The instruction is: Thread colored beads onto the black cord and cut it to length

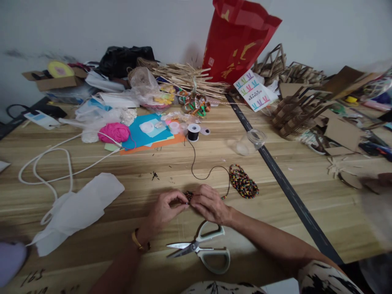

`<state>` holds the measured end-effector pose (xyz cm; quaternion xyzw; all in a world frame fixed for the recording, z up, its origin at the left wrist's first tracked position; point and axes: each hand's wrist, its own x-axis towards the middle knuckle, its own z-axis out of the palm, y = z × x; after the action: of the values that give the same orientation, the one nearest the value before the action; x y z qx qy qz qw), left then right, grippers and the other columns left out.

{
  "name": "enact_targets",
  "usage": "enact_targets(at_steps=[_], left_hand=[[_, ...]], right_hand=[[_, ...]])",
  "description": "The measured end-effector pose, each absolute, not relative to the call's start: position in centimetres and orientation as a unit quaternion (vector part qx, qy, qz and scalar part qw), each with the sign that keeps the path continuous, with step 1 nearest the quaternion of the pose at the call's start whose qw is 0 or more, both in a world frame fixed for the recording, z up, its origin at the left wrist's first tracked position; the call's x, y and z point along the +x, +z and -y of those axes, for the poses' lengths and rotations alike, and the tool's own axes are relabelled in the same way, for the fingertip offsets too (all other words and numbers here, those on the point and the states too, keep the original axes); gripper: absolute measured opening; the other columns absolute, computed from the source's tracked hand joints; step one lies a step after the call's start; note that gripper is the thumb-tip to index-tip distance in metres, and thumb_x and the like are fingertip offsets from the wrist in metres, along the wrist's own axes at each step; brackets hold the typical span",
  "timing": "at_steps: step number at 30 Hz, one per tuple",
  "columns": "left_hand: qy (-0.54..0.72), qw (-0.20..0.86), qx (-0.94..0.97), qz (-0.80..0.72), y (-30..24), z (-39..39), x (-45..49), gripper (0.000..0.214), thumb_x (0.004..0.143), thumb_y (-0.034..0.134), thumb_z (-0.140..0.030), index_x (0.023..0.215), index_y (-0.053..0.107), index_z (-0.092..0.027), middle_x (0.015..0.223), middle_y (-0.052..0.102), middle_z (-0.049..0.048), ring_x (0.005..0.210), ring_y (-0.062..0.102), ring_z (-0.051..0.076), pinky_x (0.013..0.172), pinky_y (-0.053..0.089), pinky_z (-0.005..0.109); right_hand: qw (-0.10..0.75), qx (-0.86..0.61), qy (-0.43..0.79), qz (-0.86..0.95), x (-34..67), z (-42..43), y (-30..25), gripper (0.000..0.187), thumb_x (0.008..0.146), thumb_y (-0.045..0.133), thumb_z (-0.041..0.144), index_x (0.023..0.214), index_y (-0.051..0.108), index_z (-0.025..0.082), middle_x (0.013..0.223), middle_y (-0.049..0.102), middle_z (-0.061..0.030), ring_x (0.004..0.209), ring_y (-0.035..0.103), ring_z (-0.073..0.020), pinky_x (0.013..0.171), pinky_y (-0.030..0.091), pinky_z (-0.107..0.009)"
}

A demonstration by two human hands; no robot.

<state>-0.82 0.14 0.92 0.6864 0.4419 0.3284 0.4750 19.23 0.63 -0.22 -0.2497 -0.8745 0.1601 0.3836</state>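
Observation:
My left hand (165,210) and my right hand (210,204) meet over the wooden table (122,241), fingers pinched together on a short run of small coloured beads (189,196). A thin black cord (199,173) leads from between my hands up to a black cord spool (193,132). Just to the right of my right hand lies a coiled pile of multicoloured bead strands (243,182). Pale green-handled scissors (200,248) rest slightly open on the table below my wrists. A gold bracelet sits on my left wrist.
A white plastic bag (76,208) and a white cable (55,163) lie at left. Pink yarn (114,132), blue paper (143,134) and a clear jar (249,142) sit further back. A red bag (235,38), straw bundles and cardboard pieces crowd the far side.

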Motion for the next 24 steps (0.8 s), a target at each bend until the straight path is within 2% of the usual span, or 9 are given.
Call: enact_targets(at_steps=[24], left_hand=[[0.335, 0.503, 0.658, -0.449, 0.68, -0.06, -0.92, 0.005, 0.07, 0.067, -0.018, 0.07, 0.065, -0.014, 0.071, 0.067, 0.0037, 0.069, 0.062, 0.016, 0.068, 0.049, 0.026]], right_hand=[[0.378, -0.264, 0.186, 0.868, 19.24, -0.88, -0.59, 0.01, 0.091, 0.049, 0.02, 0.087, 0.057, 0.017, 0.081, 0.061, -0.0071, 0.077, 0.055, -0.0174, 0.071, 0.045, -0.03]])
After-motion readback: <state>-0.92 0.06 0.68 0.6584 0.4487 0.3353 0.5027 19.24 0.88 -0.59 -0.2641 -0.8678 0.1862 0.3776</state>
